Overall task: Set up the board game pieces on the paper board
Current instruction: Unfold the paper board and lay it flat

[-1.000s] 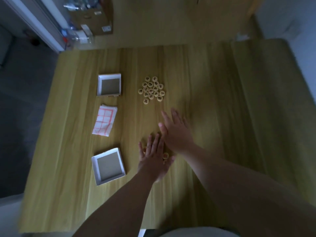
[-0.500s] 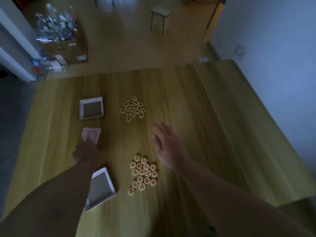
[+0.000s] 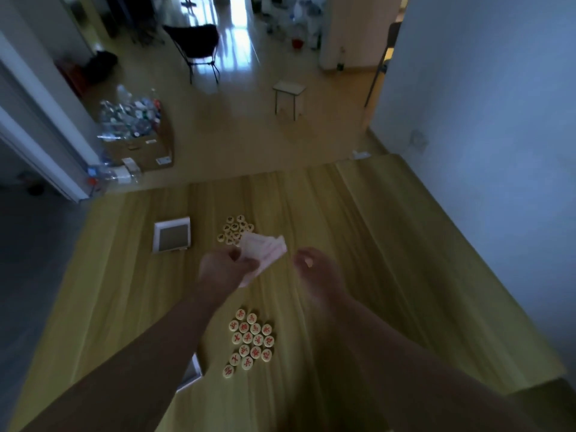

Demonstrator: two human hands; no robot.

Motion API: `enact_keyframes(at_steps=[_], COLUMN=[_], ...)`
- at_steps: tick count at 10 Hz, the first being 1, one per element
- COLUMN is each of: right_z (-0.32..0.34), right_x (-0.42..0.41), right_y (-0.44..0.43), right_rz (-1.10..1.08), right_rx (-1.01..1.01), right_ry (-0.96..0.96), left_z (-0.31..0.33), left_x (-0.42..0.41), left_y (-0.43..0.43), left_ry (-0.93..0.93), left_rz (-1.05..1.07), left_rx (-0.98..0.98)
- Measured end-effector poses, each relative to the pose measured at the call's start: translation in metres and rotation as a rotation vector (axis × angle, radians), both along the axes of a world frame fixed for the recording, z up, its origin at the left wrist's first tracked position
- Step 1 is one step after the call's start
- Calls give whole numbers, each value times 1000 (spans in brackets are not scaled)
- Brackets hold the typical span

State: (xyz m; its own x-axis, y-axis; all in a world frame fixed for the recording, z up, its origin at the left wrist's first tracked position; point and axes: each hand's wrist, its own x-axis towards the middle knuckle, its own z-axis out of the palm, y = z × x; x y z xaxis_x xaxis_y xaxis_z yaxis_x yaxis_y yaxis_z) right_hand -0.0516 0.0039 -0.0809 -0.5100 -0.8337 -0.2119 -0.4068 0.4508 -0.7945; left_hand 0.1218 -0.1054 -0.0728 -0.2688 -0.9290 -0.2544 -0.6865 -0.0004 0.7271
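My left hand (image 3: 223,268) holds the folded paper board (image 3: 265,251), white with red lines, lifted above the middle of the wooden table (image 3: 389,244). My right hand (image 3: 314,269) hovers just right of the paper with fingers curled, holding nothing that I can see. A cluster of round pieces with red characters (image 3: 251,341) lies on the table near me, between my forearms. A second cluster with black characters (image 3: 233,230) lies farther away, partly hidden behind the paper.
A white box half (image 3: 172,234) lies at the far left of the table. Another box half (image 3: 190,374) lies near me, mostly hidden under my left forearm. Beyond the table are a carton of bottles (image 3: 137,135), a stool (image 3: 288,99) and a chair (image 3: 194,45).
My left hand went from the red pieces to the folded paper at the left, picked it up and brought it to the middle. My right hand stayed nearby. The camera tilted up.
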Motion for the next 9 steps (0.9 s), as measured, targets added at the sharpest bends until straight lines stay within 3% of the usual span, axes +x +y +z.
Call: enact_keyframes(at_steps=[1, 3, 4, 5, 6, 7, 8, 9], right_z=[17, 40, 45, 34, 17, 44, 81, 82], right_x=[-20, -64, -85, -109, -140, -152, -149, -160], right_y=[0, 30, 51, 70, 77, 87, 99, 93], right_rz=[-181, -125, -63, 103, -116, -304, -265, -106], right_rx=[-66, -50, -58, 50, 65, -101, -300, -173], right_ry=[-272, -404, -339, -120, -160, -209, -352, -318], left_z=[31, 73, 84, 96, 108, 110, 111, 115], left_x=[-31, -77, -95, -117, -136, -151, -164, -175], left_y=[30, 79, 93, 106, 118, 123, 124, 125], left_ry=[188, 476, 599, 712, 766, 711, 620, 594], left_rz=[27, -25, -25, -63, -62, -1, 66, 63], left_rx=[99, 211, 283, 337, 304, 218, 159, 153])
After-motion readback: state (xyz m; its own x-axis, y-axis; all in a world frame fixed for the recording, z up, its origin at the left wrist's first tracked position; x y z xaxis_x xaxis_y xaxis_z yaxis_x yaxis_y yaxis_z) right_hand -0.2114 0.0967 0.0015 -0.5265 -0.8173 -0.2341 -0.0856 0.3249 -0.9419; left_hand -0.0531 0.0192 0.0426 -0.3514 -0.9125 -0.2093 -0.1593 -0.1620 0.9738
